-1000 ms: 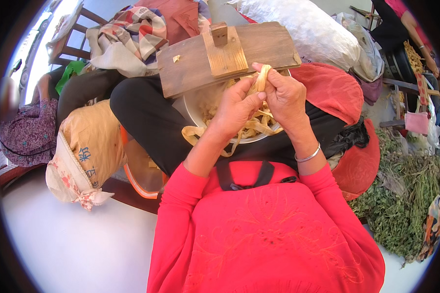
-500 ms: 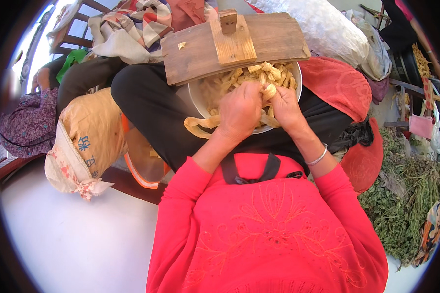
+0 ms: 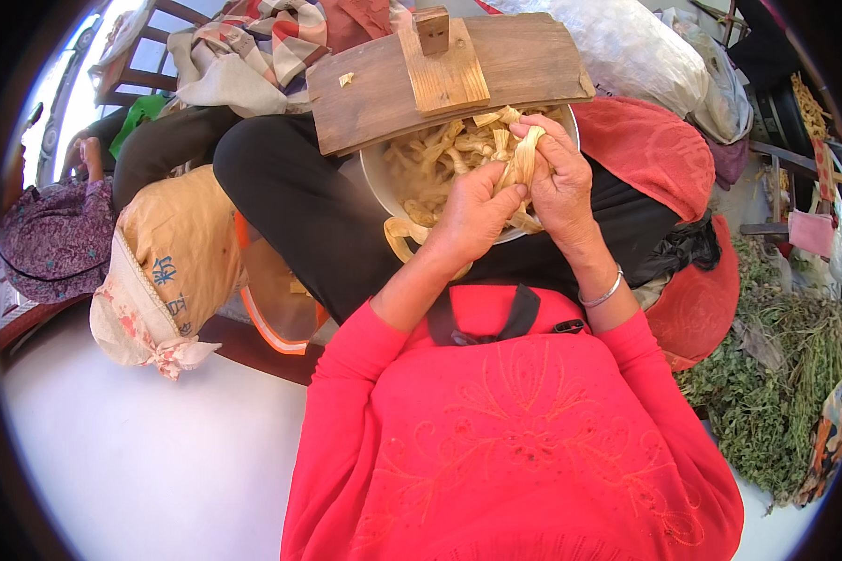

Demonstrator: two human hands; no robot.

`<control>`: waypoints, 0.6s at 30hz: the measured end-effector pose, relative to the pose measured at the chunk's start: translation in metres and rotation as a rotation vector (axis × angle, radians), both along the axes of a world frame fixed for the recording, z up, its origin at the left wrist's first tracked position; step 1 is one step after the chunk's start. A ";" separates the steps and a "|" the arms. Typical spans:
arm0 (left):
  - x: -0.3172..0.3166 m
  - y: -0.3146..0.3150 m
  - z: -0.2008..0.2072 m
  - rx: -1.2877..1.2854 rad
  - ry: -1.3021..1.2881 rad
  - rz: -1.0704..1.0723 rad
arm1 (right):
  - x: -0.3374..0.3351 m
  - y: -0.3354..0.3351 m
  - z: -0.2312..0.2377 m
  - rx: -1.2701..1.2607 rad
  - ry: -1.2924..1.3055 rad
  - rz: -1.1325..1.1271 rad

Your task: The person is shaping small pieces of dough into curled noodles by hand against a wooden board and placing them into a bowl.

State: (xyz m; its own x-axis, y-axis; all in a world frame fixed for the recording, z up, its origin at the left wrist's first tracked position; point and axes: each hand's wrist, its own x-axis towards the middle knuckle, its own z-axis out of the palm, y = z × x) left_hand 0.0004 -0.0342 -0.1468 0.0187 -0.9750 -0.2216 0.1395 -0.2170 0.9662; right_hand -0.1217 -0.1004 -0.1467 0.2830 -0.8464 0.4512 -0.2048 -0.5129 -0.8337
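Over a white basin [image 3: 376, 187] in my lap, both my hands hold a pale yellow, pleated strip [image 3: 526, 161] that looks like bean curd skin. My left hand [image 3: 477, 213] pinches its lower part between thumb and fingers. My right hand [image 3: 563, 182] grips its upper part, the fingers bent round it. More knotted strips [image 3: 435, 154] fill the basin, and one looped strip [image 3: 399, 236] hangs over the near left rim. A wooden lid [image 3: 533, 65] with a block handle lies across the basin's far side, hiding part of what is inside.
A tied tan sack [image 3: 192, 224] stands left of my legs, beside an orange-edged container [image 3: 276, 304]. Red cloth [image 3: 655, 150] lies at my right knee, with a white sack [image 3: 617, 51] beyond. Dried greenery [image 3: 776, 374] covers the right side. Another person's purple sleeve [image 3: 56, 238] shows far left.
My hands have opened out from a tight grip and turned, showing more of the pleated strip. My right hand has risen slightly; my left has shifted a little rightward and down.
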 end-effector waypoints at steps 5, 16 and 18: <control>0.010 -0.002 -0.002 -0.265 -0.622 0.094 | -0.019 -0.010 0.012 -0.270 0.534 0.061; 0.015 -0.007 0.002 -0.714 -0.849 0.164 | -0.009 0.010 -0.011 1.353 -0.672 0.477; 0.015 -0.001 0.010 -0.654 -0.806 0.154 | -0.005 0.008 -0.010 1.251 -0.620 0.458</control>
